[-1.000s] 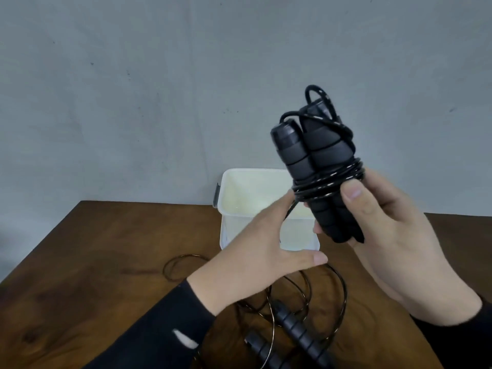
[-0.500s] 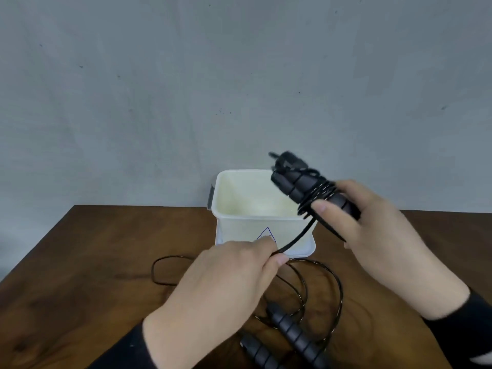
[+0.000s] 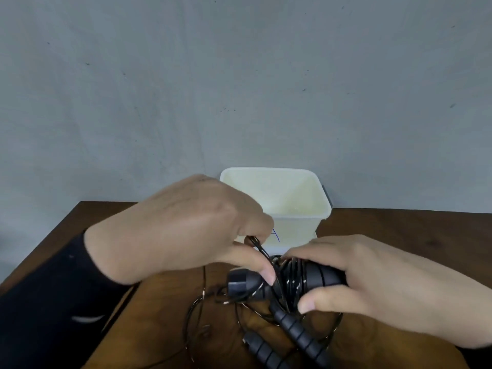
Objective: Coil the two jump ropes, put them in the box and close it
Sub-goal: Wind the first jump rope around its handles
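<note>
My right hand [image 3: 372,283] grips the coiled black jump rope [image 3: 292,282], its two handles bundled with cord wound round them, lying sideways low over the table. My left hand [image 3: 186,230] pinches the loose end of that cord [image 3: 257,245] just left of the bundle. The second jump rope [image 3: 292,334] lies uncoiled on the table below my hands, its two ribbed handles side by side and its cord in loose loops. The white open box [image 3: 298,222] stands behind my hands against the wall; nothing shows inside it.
The brown wooden table [image 3: 412,235] carries everything; its left edge runs diagonally toward me. A grey wall rises right behind the box. No lid is in view.
The bundle has come down from in front of the wall to just above the table, turned sideways. My left hand rose to the cord end beside it. The view has tilted.
</note>
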